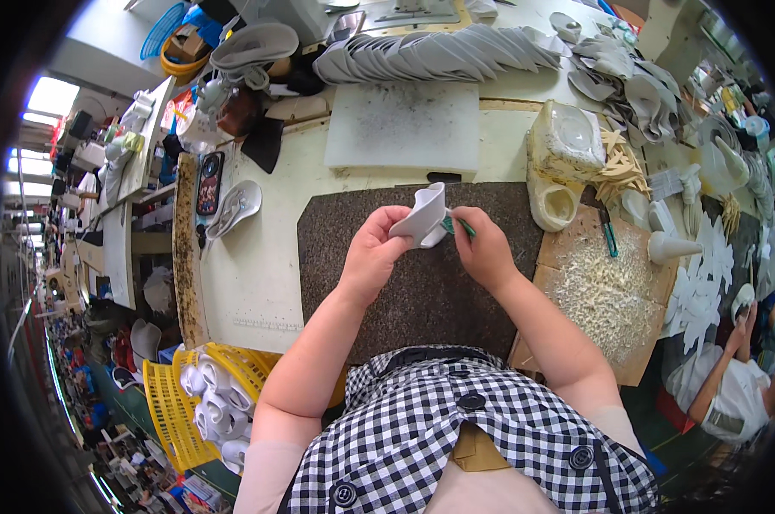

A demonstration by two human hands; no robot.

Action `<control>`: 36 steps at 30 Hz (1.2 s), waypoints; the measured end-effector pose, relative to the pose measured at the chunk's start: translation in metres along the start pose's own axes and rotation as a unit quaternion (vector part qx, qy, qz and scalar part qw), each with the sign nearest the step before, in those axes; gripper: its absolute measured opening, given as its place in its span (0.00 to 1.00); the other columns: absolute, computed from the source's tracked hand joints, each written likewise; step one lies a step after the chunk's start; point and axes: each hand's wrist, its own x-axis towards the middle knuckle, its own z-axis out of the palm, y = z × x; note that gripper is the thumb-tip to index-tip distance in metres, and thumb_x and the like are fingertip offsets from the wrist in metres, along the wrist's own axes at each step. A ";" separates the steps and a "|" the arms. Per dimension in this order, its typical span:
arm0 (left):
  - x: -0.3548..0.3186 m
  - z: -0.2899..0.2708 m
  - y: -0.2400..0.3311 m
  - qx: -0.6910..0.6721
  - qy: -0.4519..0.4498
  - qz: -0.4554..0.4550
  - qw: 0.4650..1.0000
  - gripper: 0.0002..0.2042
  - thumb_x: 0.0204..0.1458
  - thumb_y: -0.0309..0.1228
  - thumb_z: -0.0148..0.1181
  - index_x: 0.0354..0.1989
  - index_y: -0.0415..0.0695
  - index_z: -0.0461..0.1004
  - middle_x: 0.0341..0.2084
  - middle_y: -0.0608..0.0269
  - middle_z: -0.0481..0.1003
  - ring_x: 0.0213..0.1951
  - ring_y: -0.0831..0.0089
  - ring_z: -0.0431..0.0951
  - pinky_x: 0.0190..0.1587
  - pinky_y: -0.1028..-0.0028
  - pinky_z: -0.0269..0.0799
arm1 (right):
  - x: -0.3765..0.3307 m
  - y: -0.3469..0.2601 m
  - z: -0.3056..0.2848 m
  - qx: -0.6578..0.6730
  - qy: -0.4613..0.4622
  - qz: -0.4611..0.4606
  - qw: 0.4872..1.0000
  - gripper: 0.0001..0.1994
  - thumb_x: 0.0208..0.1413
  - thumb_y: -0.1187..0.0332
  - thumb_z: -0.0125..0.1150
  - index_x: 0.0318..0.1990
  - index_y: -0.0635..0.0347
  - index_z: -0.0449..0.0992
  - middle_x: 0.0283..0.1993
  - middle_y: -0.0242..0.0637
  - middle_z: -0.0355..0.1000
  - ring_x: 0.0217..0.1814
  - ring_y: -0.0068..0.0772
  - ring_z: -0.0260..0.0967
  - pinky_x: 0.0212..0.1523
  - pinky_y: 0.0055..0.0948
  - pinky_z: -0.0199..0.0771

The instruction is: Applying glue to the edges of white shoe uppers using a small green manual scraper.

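A curved white piece, which looks like a shoe upper, is held up over the dark mat in front of me. My left hand pinches its left edge between thumb and fingers. At its right side, my right hand is closed around a small green-handled tool. The tool's working end is hidden by the white piece and my fingers, so its kind cannot be made out. The right fingertips are close to the piece; whether they touch it is unclear.
Beneath my hands lies the dark speckled mat. A white board and a row of stacked grey-white pieces lie behind it. At right are a glue-crusted container and crumb-covered cardboard. A yellow basket stands lower left.
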 end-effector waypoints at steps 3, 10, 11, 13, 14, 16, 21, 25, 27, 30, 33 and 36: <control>-0.009 -0.015 -0.030 0.202 0.085 0.043 0.975 0.13 0.44 0.19 0.51 0.41 0.39 0.67 0.33 0.65 0.71 0.38 0.77 0.70 0.43 0.77 0.65 | -0.005 0.013 0.012 0.018 -0.002 0.014 1.000 0.07 0.51 0.76 0.51 0.38 0.61 0.67 0.34 0.48 0.68 0.36 0.50 0.68 0.36 0.34 0.68; -0.075 -0.028 -0.099 0.125 0.237 -0.059 0.962 0.10 0.45 0.22 0.57 0.37 0.38 0.69 0.32 0.66 0.72 0.35 0.78 0.70 0.40 0.79 0.64 | -0.047 -0.008 0.041 0.091 -0.030 0.109 0.989 0.08 0.51 0.73 0.50 0.40 0.60 0.64 0.34 0.50 0.68 0.39 0.54 0.67 0.37 0.38 0.67; -0.075 -0.031 -0.102 0.126 0.240 -0.057 0.961 0.10 0.45 0.22 0.57 0.37 0.38 0.69 0.32 0.66 0.72 0.35 0.78 0.70 0.40 0.79 0.64 | -0.049 -0.011 0.043 0.091 -0.045 0.112 0.988 0.08 0.51 0.73 0.50 0.39 0.60 0.64 0.34 0.50 0.68 0.39 0.54 0.67 0.37 0.38 0.67; -0.073 -0.037 -0.107 0.126 0.219 -0.073 0.965 0.13 0.43 0.20 0.57 0.40 0.38 0.69 0.35 0.65 0.73 0.39 0.77 0.71 0.45 0.78 0.63 | -0.044 -0.013 0.043 0.118 -0.041 0.118 0.985 0.08 0.51 0.72 0.50 0.39 0.60 0.64 0.34 0.50 0.68 0.38 0.54 0.68 0.37 0.38 0.67; -0.073 -0.034 -0.106 0.122 0.224 -0.064 0.965 0.10 0.45 0.20 0.57 0.38 0.39 0.70 0.34 0.66 0.73 0.38 0.78 0.71 0.44 0.79 0.64 | -0.040 -0.011 0.041 0.109 -0.012 0.133 0.985 0.08 0.51 0.72 0.51 0.39 0.60 0.64 0.34 0.49 0.68 0.38 0.53 0.68 0.38 0.38 0.67; -0.072 -0.030 -0.103 0.165 0.227 -0.072 0.957 0.09 0.45 0.20 0.56 0.37 0.39 0.70 0.34 0.66 0.73 0.37 0.78 0.71 0.43 0.79 0.64 | -0.044 -0.004 0.048 0.124 0.011 0.138 0.983 0.08 0.51 0.72 0.51 0.38 0.61 0.64 0.34 0.49 0.69 0.36 0.52 0.68 0.38 0.36 0.67; -0.070 -0.036 -0.120 0.126 0.249 -0.036 0.960 0.06 0.44 0.21 0.58 0.32 0.39 0.71 0.30 0.66 0.72 0.33 0.80 0.69 0.37 0.80 0.64 | -0.045 -0.004 0.038 0.245 -0.044 0.273 0.929 0.07 0.47 0.73 0.51 0.36 0.61 0.67 0.30 0.45 0.70 0.29 0.37 0.71 0.29 0.31 0.71; -0.059 -0.031 -0.099 0.364 0.241 0.306 0.846 0.09 0.39 0.21 0.62 0.29 0.47 0.73 0.38 0.61 0.67 0.40 0.70 0.68 0.40 0.75 0.64 | -0.062 0.010 -0.012 0.275 -0.040 0.287 0.916 0.07 0.47 0.74 0.53 0.35 0.59 0.67 0.29 0.36 0.68 0.27 0.27 0.69 0.22 0.25 0.72; -0.055 -0.035 -0.099 0.398 0.233 0.310 0.831 0.11 0.36 0.20 0.61 0.29 0.50 0.74 0.38 0.61 0.65 0.40 0.65 0.67 0.41 0.72 0.65 | -0.076 0.014 -0.026 0.251 -0.056 0.284 0.923 0.07 0.47 0.75 0.53 0.35 0.58 0.67 0.29 0.33 0.68 0.28 0.25 0.69 0.21 0.24 0.72; -0.054 -0.048 -0.105 0.554 0.107 0.245 0.789 0.15 0.34 0.19 0.54 0.33 0.51 0.76 0.32 0.59 0.65 0.36 0.61 0.67 0.39 0.69 0.66 | -0.095 0.012 -0.048 0.240 -0.093 0.336 0.906 0.07 0.48 0.75 0.53 0.36 0.59 0.66 0.30 0.34 0.67 0.28 0.25 0.69 0.23 0.25 0.73; -0.069 -0.039 -0.084 0.611 0.071 0.198 0.763 0.18 0.36 0.19 0.52 0.37 0.52 0.76 0.30 0.57 0.66 0.36 0.60 0.68 0.39 0.68 0.66 | -0.096 0.008 -0.076 0.287 -0.028 0.359 0.888 0.07 0.50 0.74 0.54 0.37 0.60 0.66 0.31 0.33 0.67 0.31 0.25 0.69 0.26 0.25 0.74; -0.077 -0.048 -0.097 0.480 0.068 0.064 0.873 0.16 0.41 0.22 0.52 0.42 0.48 0.74 0.30 0.56 0.67 0.36 0.63 0.68 0.39 0.69 0.66 | -0.075 0.015 -0.104 0.255 0.184 0.245 0.917 0.09 0.51 0.73 0.55 0.39 0.61 0.65 0.31 0.32 0.67 0.32 0.23 0.68 0.30 0.23 0.73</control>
